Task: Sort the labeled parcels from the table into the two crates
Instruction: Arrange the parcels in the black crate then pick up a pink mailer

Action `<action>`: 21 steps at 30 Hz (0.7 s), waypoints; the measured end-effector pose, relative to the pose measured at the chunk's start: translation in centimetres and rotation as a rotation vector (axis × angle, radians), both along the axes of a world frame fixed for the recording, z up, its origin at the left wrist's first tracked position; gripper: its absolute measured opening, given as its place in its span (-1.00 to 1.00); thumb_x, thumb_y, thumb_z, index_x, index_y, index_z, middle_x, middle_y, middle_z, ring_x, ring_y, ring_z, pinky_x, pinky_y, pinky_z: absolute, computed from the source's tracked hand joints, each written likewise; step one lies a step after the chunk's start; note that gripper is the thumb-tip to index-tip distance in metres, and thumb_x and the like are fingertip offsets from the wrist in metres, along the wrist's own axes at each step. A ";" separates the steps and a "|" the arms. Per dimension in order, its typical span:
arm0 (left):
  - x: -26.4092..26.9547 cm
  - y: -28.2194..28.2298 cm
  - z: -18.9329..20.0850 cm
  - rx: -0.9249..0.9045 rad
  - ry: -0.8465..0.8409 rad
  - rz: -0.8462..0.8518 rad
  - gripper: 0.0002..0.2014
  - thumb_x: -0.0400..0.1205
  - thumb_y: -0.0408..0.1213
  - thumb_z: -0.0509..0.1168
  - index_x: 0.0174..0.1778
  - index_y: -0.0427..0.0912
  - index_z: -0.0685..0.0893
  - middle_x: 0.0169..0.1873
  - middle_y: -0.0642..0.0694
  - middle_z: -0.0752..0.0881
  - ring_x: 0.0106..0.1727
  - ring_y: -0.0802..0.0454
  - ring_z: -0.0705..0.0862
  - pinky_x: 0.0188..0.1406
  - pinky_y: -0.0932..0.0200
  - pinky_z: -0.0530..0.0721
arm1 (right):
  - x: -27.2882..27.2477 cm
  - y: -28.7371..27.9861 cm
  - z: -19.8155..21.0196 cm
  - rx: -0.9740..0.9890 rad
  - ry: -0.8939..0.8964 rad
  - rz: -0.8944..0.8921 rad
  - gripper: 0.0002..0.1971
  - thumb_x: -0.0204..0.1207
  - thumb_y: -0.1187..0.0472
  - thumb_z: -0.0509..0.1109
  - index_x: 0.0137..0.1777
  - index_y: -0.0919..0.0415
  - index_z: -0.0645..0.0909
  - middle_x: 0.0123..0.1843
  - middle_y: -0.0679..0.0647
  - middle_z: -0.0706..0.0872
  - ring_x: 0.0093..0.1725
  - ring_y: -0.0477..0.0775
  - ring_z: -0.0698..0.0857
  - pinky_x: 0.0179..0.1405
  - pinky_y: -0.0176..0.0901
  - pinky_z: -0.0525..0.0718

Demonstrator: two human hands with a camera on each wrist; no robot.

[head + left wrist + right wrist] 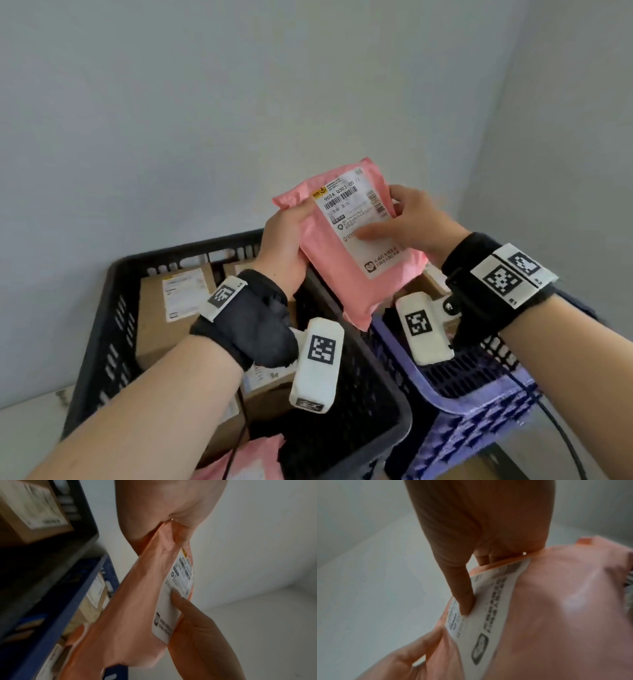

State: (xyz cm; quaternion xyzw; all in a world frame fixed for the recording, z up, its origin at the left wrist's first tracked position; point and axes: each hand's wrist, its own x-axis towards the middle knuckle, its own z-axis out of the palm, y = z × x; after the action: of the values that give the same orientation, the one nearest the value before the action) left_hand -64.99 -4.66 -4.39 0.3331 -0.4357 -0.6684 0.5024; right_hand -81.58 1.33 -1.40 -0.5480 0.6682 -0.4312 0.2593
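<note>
My left hand [286, 236] and right hand [416, 222] both grip the pink parcel [346, 274], label up. It hangs above the black crate [102, 329] and blue crate [479, 407]

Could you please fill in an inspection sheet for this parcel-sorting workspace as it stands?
Surface: pale table, only a bare corner visible.
Job's things: pink parcel held up above black crate and purple crate; cardboard boxes lie in the black crate.
Clutter: nothing seen.
Grips: left hand and right hand both hold the pink parcel; right thumb on its label.
Cables: black cable hangs from the right wrist.
Surroundings: plain grey wall.
</note>
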 end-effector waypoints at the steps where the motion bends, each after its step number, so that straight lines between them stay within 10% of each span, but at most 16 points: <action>1: -2.0 -0.1 -0.2 0.018 -0.015 -0.008 -0.80 0.64 -0.23 0.33 0.11 -0.22 0.72 0.10 -0.21 0.78 0.20 -0.15 0.73 0.32 -0.13 0.61 | -2.2 -0.1 -0.1 0.015 -0.019 -0.019 -0.50 0.20 0.27 0.71 0.15 0.17 0.65 0.00 0.11 0.83 -0.07 0.17 0.83 0.02 0.20 0.78; 4: -6.5 -0.6 -1.1 0.060 -0.087 -0.052 -0.66 0.50 -0.20 0.40 0.18 -0.18 0.70 0.15 -0.15 0.75 0.22 -0.09 0.70 0.29 -0.08 0.63 | -7.6 -0.2 -0.6 0.035 -0.016 -0.081 -0.58 0.22 0.36 0.68 0.08 0.25 0.70 -0.03 0.14 0.83 -0.08 0.17 0.83 0.03 0.14 0.78; 9: -9.5 -2.6 -3.3 0.128 -0.199 0.007 -0.86 0.60 -0.33 0.28 -0.27 -0.09 0.61 -0.11 -0.07 0.67 0.05 0.03 0.66 0.08 0.10 0.55 | -12.5 -0.3 -3.3 0.134 0.082 -0.135 -0.66 0.27 0.34 0.65 0.05 0.19 0.72 -0.08 0.03 0.82 -0.14 0.00 0.80 0.00 -0.06 0.76; 21: -12.1 -5.5 -7.6 0.267 -0.207 0.000 -0.70 0.68 -0.33 0.24 0.34 -0.16 0.61 0.22 -0.07 0.66 0.28 0.06 0.63 0.26 0.10 0.55 | -10.7 -5.1 -15.7 0.873 0.441 0.141 -0.48 0.40 0.28 0.57 0.35 0.32 0.54 0.25 0.21 0.71 0.18 0.20 0.70 0.17 0.01 0.70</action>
State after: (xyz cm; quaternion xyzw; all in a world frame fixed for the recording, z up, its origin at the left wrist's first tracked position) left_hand -77.10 -10.14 -11.96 0.4641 -0.3925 -0.6824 0.4060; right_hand -92.30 -3.76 -17.06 -0.5103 0.7868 0.0340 0.3456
